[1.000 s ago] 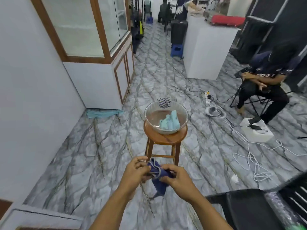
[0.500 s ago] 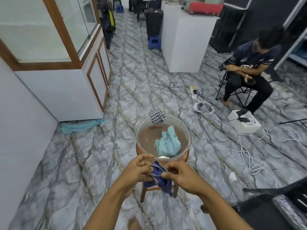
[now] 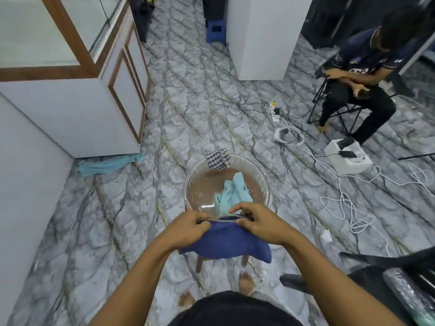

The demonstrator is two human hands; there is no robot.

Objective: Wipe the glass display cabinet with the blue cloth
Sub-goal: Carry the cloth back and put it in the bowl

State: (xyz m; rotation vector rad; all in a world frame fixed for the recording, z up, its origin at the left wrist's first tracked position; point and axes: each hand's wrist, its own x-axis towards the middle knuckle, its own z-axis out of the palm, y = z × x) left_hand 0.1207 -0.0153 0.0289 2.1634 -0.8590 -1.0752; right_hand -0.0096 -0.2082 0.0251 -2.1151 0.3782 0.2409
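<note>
Our left hand [image 3: 190, 228] and right hand [image 3: 257, 225] pinch the cloth [image 3: 226, 244] by its top edge, now stretched wide rather than bunched, over the bowl [image 3: 191, 177], well apart from the cabinet [image 3: 70, 114].

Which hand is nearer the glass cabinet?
Left. The left hand grips the blue cloth on the side facing the cabinet, well apart from it; the right hand grips the cloth's other end, farther away.
</note>
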